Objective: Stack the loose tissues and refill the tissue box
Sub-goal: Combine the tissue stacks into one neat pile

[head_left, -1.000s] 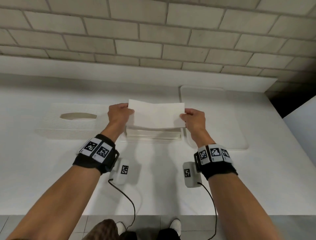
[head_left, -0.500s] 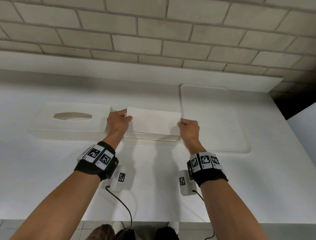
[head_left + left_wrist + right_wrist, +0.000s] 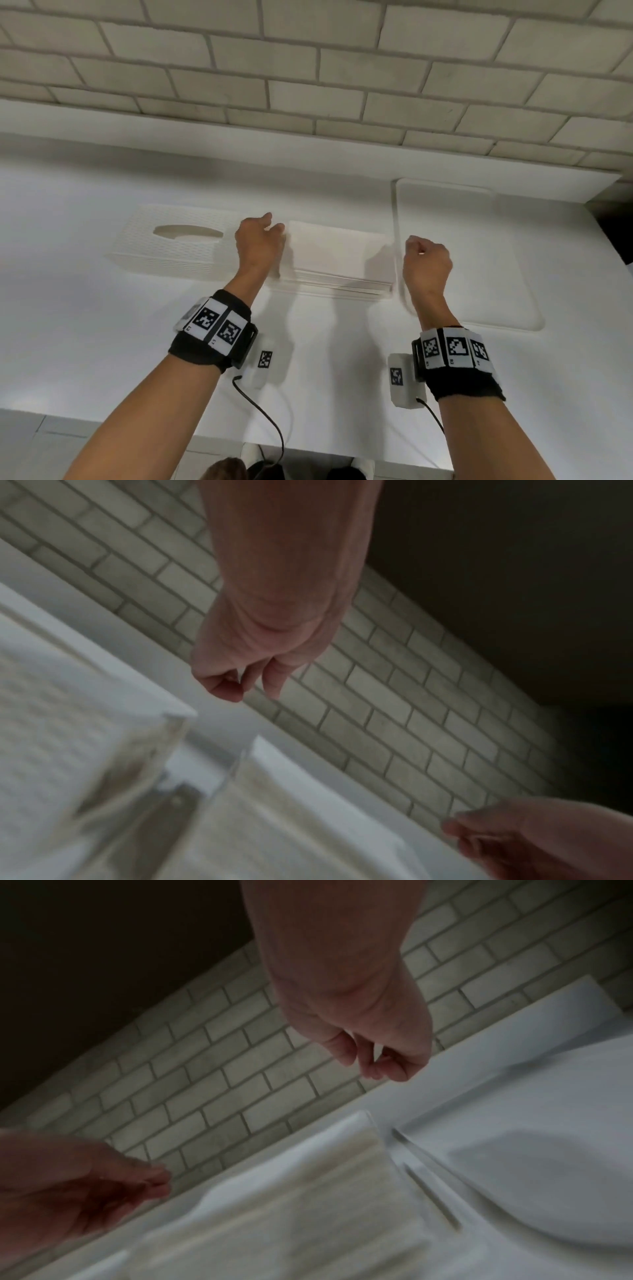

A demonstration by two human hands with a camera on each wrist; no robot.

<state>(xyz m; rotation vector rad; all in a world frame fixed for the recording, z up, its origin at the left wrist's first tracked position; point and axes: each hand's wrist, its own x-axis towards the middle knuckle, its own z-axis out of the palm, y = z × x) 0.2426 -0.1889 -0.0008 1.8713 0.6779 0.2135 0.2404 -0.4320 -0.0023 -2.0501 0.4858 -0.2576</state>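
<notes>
A stack of white tissues (image 3: 337, 253) lies on the white counter between my hands, also visible in the wrist views (image 3: 291, 818) (image 3: 308, 1191). To its left, close beside it, sits the white woven tissue box (image 3: 171, 246) with an oval slot on top. My left hand (image 3: 275, 222) hovers at the stack's left edge with its fingers curled and nothing in them (image 3: 246, 685). My right hand (image 3: 416, 245) is off the stack's right edge, curled like a fist and holding nothing (image 3: 373, 1066).
A flat white tray (image 3: 479, 257) with a raised rim lies right of the stack, partly under my right hand. A brick wall (image 3: 308, 68) and a low white ledge run along the back. The counter's front edge (image 3: 137, 421) is near my forearms.
The tissue both hands held above the stack now lies on the stack, and both hands have let go. My right hand has moved right, off the stack.
</notes>
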